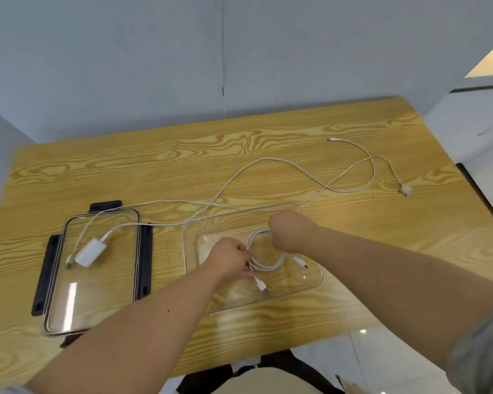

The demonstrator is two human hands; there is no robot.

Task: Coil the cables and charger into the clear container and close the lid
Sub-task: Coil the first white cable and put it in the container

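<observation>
Clear container (317, 280) mid-surface (182, 163), close to front edge. Lid (97, 297) flat to its left, charger (90, 252) on lid. Loose cables (268, 159) trail over open wood toward far and right edges. Left grip (229, 261) pinches coiled cable (279, 262) at loop's left. Right grip (289, 231) curls round loop's top. Coil over container's middle, between grips.
</observation>
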